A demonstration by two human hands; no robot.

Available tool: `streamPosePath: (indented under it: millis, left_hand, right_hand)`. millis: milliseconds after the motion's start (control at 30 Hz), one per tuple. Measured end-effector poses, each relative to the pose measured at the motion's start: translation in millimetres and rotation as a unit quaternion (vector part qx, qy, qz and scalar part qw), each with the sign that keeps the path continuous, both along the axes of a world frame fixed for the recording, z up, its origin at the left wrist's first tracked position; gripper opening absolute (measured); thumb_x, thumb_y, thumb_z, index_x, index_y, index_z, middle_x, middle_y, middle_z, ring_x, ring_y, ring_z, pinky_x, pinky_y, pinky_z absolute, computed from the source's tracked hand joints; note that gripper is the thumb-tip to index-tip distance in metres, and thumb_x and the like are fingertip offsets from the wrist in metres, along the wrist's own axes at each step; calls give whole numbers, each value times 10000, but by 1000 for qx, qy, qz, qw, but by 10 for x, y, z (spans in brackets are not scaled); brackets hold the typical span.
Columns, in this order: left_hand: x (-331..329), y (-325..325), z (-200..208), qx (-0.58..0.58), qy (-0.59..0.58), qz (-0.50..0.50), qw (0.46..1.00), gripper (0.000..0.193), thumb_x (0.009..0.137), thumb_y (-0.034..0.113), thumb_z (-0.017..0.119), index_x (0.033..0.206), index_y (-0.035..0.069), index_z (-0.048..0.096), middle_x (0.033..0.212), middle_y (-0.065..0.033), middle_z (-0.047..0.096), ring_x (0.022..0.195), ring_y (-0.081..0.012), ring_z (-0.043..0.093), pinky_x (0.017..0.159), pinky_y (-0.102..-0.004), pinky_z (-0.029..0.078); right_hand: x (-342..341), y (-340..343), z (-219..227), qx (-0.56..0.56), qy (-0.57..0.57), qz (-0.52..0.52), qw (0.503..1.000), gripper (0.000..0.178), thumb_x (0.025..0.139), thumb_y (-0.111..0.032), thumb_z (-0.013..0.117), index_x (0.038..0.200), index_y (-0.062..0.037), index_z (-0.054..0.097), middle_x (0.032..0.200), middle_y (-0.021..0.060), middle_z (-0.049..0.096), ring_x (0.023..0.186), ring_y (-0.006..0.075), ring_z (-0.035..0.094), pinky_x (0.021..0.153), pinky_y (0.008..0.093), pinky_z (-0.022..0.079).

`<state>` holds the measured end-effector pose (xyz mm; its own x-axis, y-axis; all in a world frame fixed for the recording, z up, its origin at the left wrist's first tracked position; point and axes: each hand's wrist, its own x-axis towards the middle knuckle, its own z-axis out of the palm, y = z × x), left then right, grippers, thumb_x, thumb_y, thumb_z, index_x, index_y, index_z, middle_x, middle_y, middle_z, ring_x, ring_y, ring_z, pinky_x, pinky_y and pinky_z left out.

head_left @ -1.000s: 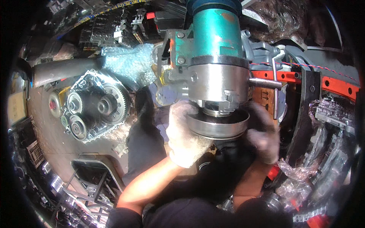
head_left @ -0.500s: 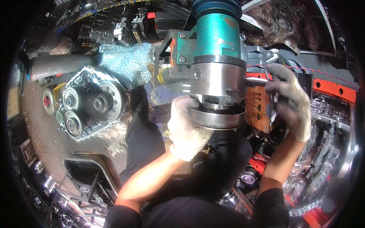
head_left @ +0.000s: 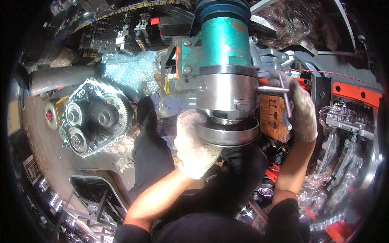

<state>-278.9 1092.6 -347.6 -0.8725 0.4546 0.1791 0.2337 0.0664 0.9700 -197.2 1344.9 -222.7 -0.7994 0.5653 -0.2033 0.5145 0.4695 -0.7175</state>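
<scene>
A green-bodied spindle (head_left: 227,40) with a steel chuck (head_left: 227,91) points toward me. At the chuck's jaws sits a shallow round metal drum (head_left: 233,135). My left hand (head_left: 195,143), in a whitish work glove, is closed on the drum's left side, thumb near its upper rim. A T-handled chuck key (head_left: 272,90) reaches into the right side of the chuck. My gloved right hand (head_left: 303,111) is at its crossbar, with fingers curled around the bar; part of the grip is hidden behind it.
An open gear housing (head_left: 99,115) with several gears lies on the left, near a bubble-wrapped part (head_left: 131,71). Beyond the chuck key stands an orange-brown carton (head_left: 273,117). Wrapped metal parts (head_left: 340,162) crowd the right side. A black-rimmed tray (head_left: 97,178) is at lower left.
My right hand has shifted around the chuck key's crossbar, which has turned and now shows clearly. My left hand stays on the drum. The whole view has shifted slightly.
</scene>
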Motion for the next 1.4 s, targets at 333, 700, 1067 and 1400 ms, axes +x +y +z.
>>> streamPosePath:
  millis: [333, 700, 1067, 1400]
  left_hand:
    - [-9, -36, 33, -28, 8, -11, 1000, 659, 664, 159, 981, 1183, 9, 604, 1176, -189, 656, 1036, -371, 677, 929, -438, 560]
    - [-33, -4, 8, 3, 46, -25, 999, 558, 762, 82, 913, 1200, -18, 582, 1191, -166, 633, 1090, -288, 627, 968, -409, 512]
    - [-19, -14, -32, -20, 37, -11, 999, 559, 722, 141, 930, 1166, -2, 622, 1161, -184, 665, 1057, -345, 664, 938, -442, 531]
    - [-17, 5, -46, 15, 14, -5, 1000, 530, 724, 99, 922, 1143, -5, 615, 1145, -177, 662, 1038, -328, 667, 924, -419, 540]
  right_hand:
    - [267, -192, 155, 3, 224, 133, 965, 472, 890, -450, 771, 1134, -51, 836, 1572, 289, 519, 1468, 441, 504, 1230, 547, 342]
    - [325, -179, 19, -97, 139, 8, 986, 573, 1018, -541, 658, 997, 1, 845, 1510, 324, 552, 1356, 455, 594, 1169, 535, 407]
    - [-152, -14, 43, 47, 5, 32, 998, 351, 1125, -290, 538, 1277, -12, 690, 1157, 205, 718, 948, 349, 765, 819, 398, 619]
    - [98, -51, 69, -33, 149, 72, 986, 456, 883, -307, 740, 1207, 13, 775, 1558, 271, 536, 1435, 402, 543, 1200, 534, 402]
